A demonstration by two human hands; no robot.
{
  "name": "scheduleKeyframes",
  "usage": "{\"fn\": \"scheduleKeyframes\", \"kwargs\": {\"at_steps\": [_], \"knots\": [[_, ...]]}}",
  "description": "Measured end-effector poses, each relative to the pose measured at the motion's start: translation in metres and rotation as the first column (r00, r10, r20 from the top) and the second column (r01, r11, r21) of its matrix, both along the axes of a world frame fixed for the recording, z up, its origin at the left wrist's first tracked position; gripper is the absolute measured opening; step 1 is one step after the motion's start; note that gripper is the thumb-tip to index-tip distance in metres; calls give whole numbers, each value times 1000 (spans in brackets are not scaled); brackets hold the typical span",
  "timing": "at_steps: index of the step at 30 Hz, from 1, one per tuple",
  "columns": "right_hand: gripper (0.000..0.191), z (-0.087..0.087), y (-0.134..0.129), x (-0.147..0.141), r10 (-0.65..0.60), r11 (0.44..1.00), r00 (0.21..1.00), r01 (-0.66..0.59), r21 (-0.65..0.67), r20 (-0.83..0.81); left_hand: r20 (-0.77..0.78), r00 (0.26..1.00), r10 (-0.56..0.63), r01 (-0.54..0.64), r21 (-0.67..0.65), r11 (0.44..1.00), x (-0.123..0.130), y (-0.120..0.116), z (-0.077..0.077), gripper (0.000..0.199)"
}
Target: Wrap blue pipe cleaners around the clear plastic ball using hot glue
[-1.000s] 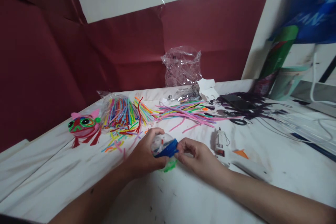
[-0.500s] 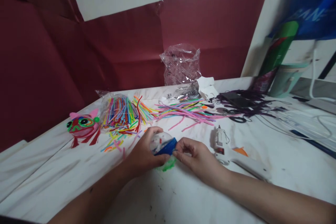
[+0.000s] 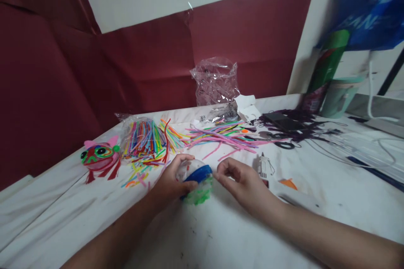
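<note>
My left hand [image 3: 176,184] is closed around a clear plastic ball [image 3: 184,169], thumb low on its front. A blue band [image 3: 202,173] circles the ball's middle, and green fuzzy pieces [image 3: 201,195] show on its lower part. Just right of the band, my right hand [image 3: 236,178] is curled with thumb and forefinger in a pinch, a small gap from the ball. Whatever may be between those fingertips is too small to make out. Behind my right wrist lies a white hot glue gun [image 3: 264,166], partly covered by the forearm.
A pink lion-like face craft [image 3: 100,157] stands at left beside a bag of colourful pipe cleaners [image 3: 143,138]. Loose pipe cleaners [image 3: 221,136] spread behind my hands. Scissors [image 3: 284,145], a dark phone [image 3: 282,121] and a pale green cup [image 3: 341,97] are at right.
My right hand has drawn away from the blue band to the right. The ball has turned slightly in my left hand, so more blue and green shows. The camera view has shifted slightly.
</note>
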State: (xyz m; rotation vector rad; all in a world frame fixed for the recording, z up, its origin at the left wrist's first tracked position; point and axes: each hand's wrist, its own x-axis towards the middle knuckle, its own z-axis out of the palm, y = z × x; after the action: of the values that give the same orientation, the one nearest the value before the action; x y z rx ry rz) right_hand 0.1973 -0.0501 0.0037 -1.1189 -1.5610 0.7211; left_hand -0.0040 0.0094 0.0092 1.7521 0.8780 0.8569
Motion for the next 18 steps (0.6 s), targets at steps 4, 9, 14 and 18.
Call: {"fn": "scheduleKeyframes", "kwargs": {"at_steps": [4,9,14,18], "knots": [[18,15,-1,17,-23,997,1000,22,77,20,297,949,-101,160,-180,971,-1,15,-11,57],[20,21,0,25,-45,997,996,40,61,77,466,882,-66,210,-263,942,4,20,-18,48],[21,14,3,23,-19,996,993,9,85,119,509,861,-4,178,-293,939,7,12,-11,49],[20,11,4,25,-36,996,992,25,87,122,541,838,73,122,-316,941,7,9,-9,44]]}}
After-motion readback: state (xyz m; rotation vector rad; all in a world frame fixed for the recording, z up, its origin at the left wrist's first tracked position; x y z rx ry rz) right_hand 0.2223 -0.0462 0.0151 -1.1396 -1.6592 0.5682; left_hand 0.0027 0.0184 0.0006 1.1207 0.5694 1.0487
